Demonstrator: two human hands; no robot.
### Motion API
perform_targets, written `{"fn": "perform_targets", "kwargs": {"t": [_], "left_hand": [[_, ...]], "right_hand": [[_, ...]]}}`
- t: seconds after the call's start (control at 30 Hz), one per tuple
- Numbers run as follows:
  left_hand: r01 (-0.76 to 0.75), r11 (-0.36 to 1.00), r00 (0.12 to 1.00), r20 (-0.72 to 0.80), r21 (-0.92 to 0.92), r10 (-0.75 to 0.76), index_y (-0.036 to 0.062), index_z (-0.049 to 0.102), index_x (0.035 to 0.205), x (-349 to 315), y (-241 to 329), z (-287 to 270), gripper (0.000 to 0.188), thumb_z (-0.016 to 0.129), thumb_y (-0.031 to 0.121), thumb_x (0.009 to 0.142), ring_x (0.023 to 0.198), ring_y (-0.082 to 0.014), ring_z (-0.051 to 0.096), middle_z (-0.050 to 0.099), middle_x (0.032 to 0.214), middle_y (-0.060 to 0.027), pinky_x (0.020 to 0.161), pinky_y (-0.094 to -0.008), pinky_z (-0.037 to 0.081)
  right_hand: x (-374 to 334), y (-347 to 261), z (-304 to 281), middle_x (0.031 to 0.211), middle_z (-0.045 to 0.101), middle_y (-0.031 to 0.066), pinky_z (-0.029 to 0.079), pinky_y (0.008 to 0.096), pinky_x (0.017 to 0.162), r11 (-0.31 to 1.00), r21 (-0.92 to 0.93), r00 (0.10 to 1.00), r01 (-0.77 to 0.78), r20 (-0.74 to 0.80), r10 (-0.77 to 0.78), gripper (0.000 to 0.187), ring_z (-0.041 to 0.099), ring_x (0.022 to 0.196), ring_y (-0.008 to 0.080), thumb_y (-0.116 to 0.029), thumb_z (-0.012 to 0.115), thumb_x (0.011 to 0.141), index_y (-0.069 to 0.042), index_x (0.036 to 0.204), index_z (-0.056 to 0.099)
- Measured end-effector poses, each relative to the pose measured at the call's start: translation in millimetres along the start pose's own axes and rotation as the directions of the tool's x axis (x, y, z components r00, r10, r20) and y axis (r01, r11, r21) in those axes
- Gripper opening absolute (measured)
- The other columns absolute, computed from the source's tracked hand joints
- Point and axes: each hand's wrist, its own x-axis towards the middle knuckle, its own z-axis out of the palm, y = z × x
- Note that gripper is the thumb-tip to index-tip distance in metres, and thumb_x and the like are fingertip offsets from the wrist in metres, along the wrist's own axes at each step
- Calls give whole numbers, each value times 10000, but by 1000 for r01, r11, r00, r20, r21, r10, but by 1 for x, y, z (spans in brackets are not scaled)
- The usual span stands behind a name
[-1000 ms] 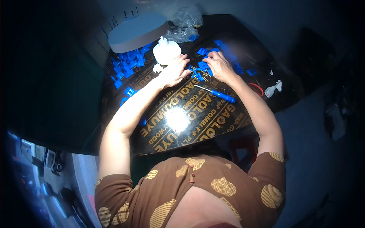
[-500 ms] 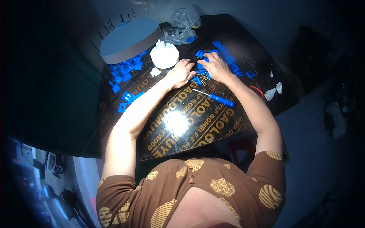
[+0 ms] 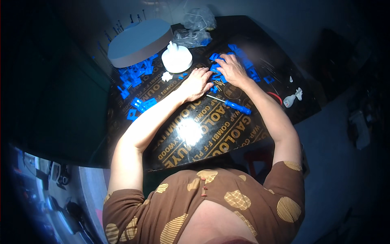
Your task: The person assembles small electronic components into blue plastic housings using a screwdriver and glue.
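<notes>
Blue plastic pieces (image 3: 215,69) lay in a loose heap just beyond the screwdriver (image 3: 230,104), too mixed and too covered to count, with several thin brass pins (image 3: 219,85) among them. One screwdriver was in view, blue-handled, flat on the black counter (image 3: 223,134), its tip toward the left.

Two bare hands were at the heap. The left hand (image 3: 198,84) rested beyond and left of the screwdriver's tip, its fingers close together; whether they pinched anything could not be told. The right hand (image 3: 232,71) was straight beyond the screwdriver, its fingers bent down, slightly apart, touching blue pieces; whether they were clamped on one could not be told.

Farther off and left of the screwdriver stood one white container (image 3: 176,61), with one crumpled white lump (image 3: 167,76) and two small blue bits (image 3: 183,76) near its base. Two clear bags (image 3: 191,38) lay beyond that container. Farthest left were one grey oval block (image 3: 140,42) and an uncountable blue pile (image 3: 132,77). Right of the screwdriver lay one red ring (image 3: 274,97), one white bottle (image 3: 289,101), one white cap (image 3: 291,79) and one lone blue piece (image 3: 268,79).
</notes>
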Motion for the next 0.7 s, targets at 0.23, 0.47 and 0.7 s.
{"fn": "perform_targets", "kwargs": {"t": [0.23,0.47,0.7], "left_hand": [[-125,992,992,11,9,125,-3,497,1295,8,7,3,464,519,302,946,1283,-356,414,477,1349,-191,1095,-483,291],[-104,993,990,94,-47,108,4,512,1290,9,11,0,468,485,339,963,1303,-329,405,479,1360,-178,1114,-472,272],[-87,996,986,-140,8,87,-23,538,1231,-6,16,-15,415,567,239,911,1237,-365,448,485,1311,-213,1067,-444,342]], "right_hand": [[-10,5,-4,1304,483,151,389,434,996,996,-64,997,-67,24,69,387,435,1203,315,-234,575,902,-50,1241,547],[-14,7,-5,1308,475,166,377,440,994,991,-130,997,-40,67,49,397,427,1213,319,-242,578,897,-51,1243,538],[-11,2,-16,1255,511,149,404,421,960,988,-134,995,-71,-78,61,362,454,1176,319,-207,600,880,-44,1201,565]]}}
